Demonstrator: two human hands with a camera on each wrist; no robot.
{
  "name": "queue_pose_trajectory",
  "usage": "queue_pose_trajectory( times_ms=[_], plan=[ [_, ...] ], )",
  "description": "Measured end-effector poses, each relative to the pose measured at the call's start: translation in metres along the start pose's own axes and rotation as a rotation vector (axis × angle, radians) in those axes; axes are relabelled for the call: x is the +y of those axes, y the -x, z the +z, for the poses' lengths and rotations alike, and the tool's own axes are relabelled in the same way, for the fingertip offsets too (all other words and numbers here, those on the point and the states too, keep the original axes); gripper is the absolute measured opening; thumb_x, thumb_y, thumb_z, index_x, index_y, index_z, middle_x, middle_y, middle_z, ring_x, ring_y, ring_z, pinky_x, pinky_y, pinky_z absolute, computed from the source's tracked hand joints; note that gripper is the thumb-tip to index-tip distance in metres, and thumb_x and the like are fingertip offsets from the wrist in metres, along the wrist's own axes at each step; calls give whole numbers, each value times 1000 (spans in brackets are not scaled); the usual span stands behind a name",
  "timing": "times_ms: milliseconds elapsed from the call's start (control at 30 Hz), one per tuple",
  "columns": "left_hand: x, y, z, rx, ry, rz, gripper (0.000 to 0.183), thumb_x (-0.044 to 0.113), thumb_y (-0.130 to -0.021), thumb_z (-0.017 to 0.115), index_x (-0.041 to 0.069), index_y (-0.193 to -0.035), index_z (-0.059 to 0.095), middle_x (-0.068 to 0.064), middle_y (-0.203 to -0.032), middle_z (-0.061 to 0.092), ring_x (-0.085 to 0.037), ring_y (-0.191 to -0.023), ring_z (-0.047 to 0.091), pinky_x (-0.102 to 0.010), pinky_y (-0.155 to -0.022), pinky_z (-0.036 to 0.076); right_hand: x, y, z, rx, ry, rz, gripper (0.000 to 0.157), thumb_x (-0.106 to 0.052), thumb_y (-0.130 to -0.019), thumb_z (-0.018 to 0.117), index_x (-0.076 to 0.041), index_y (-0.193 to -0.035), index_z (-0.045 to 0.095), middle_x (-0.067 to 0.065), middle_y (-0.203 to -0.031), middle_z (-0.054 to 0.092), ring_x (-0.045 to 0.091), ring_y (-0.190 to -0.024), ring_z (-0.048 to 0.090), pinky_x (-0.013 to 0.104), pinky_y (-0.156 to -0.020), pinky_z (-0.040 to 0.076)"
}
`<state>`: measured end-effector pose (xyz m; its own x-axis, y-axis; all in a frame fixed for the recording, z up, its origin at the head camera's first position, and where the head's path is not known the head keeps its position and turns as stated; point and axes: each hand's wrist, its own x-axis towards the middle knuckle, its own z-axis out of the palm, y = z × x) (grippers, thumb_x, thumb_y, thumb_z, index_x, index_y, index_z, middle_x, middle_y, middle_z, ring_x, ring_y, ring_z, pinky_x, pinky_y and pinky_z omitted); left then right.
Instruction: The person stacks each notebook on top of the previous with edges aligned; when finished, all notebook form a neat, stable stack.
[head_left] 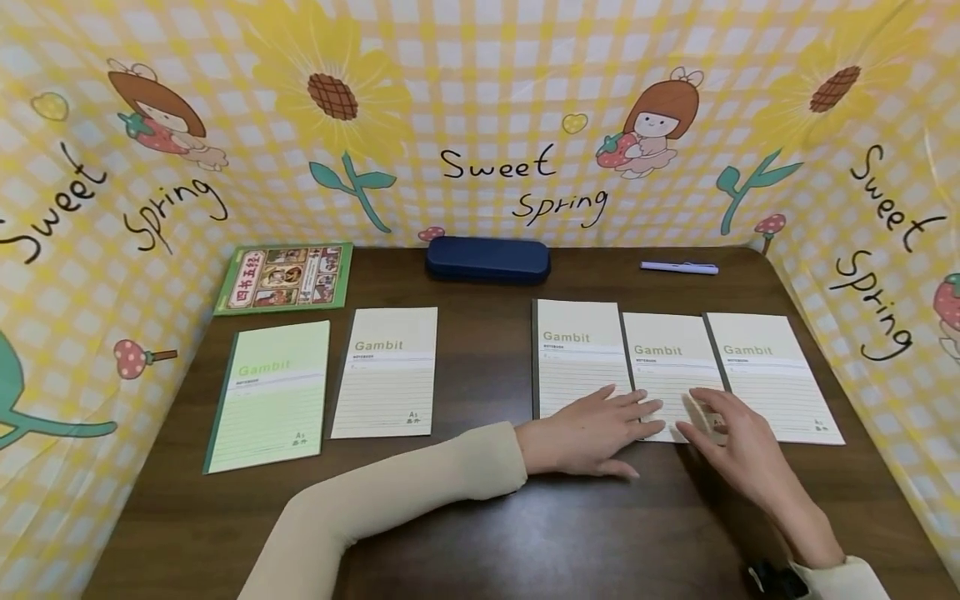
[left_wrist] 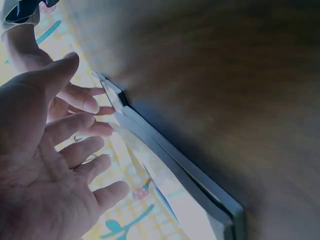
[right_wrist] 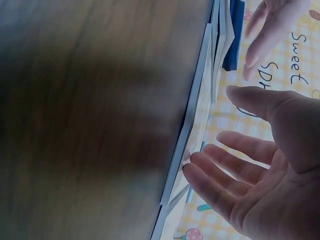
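Observation:
Three cream Gambit notebooks stand side by side on the right: one at the left (head_left: 577, 358), a middle one (head_left: 663, 367) and one at the right (head_left: 776, 375). My left hand (head_left: 588, 432) reaches across the lower part of the left and middle notebooks, its fingers spread. Over the seam between the middle and right notebooks is my right hand (head_left: 742, 446), fingers loosely bent. Neither palm holds anything in the left wrist view, where my left hand (left_wrist: 50, 165) shows, or in the right wrist view, with my right hand (right_wrist: 265, 175).
Farther left lie a green Gambit notebook (head_left: 270, 400) and another cream one (head_left: 386, 371). A green-bordered picture book (head_left: 285, 277) is behind them. Along the back are a navy case (head_left: 487, 259) and a lilac pen (head_left: 678, 267). Patterned cloth (head_left: 480, 100) walls the brown table (head_left: 480, 542) on three sides.

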<state>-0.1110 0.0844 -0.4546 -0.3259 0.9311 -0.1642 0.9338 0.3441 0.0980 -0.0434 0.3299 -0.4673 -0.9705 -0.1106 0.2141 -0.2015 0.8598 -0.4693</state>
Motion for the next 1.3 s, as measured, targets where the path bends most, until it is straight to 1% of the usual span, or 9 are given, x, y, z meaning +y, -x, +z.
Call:
queue_pose_trajectory(
  times_ms=[100,200,267,367,500,667,967,1200,1300],
  plan=[
    [6,-7,0,-54,-22,-12,79,68,-102,46,28,-167,24,5,-176,17,-15,-164,17,-43,-133,23,2,4,-2,-44,18,16,55,-19,-91,82,8,-134,63,32,-135,64,50,-113,67,59,-85,58],
    [11,-13,2,-92,-40,-38,79,70,-102,43,31,-167,22,6,-176,17,-14,-163,18,-42,-133,23,3,9,-5,-128,33,58,62,-29,-95,78,7,-141,58,33,-148,55,54,-126,59,67,-97,49],
    [14,-16,3,-106,-60,-55,78,71,-102,42,32,-167,24,7,-176,19,-14,-163,20,-42,-132,25,3,12,-6,-182,37,72,65,-34,-97,76,6,-144,56,32,-154,49,56,-133,52,71,-100,44],
    [17,-19,6,-108,-80,-62,76,71,-102,42,31,-165,30,7,-175,24,-14,-162,25,-42,-131,27,4,16,-6,-245,37,75,68,-38,-98,73,5,-147,54,32,-159,42,56,-139,47,72,-103,42],
    [19,-20,8,-110,-82,-59,74,70,-102,41,30,-164,33,5,-174,27,-15,-161,28,-41,-130,30,4,20,-4,-273,33,78,70,-40,-99,72,3,-150,51,31,-162,39,56,-146,38,73,-106,38],
    [21,-21,9,-100,-89,-42,72,68,-103,42,29,-163,37,3,-173,30,-16,-159,31,-41,-128,34,5,24,-2,-273,27,88,71,-41,-99,71,2,-151,50,29,-163,38,56,-148,36,74,-107,37],
    [32,-17,10,-91,-108,-18,72,70,-102,45,27,-160,41,2,-171,34,-17,-157,36,-42,-127,36,2,40,-1,-249,42,83,71,-38,-96,75,0,-150,51,29,-162,41,54,-146,39,74,-103,40],
    [43,-13,9,-87,-120,-6,72,70,-101,48,27,-158,44,2,-169,37,-17,-155,38,-41,-127,35,-1,52,-1,-241,36,90,71,-37,-96,76,-1,-152,50,27,-163,40,53,-147,39,73,-101,42],
    [45,-11,8,-85,-132,0,71,70,-100,48,27,-157,45,2,-168,38,-17,-154,39,-41,-128,34,-2,55,-1,-221,35,81,70,-36,-95,77,-2,-151,51,26,-162,41,53,-146,40,71,-99,44]
  ],
)
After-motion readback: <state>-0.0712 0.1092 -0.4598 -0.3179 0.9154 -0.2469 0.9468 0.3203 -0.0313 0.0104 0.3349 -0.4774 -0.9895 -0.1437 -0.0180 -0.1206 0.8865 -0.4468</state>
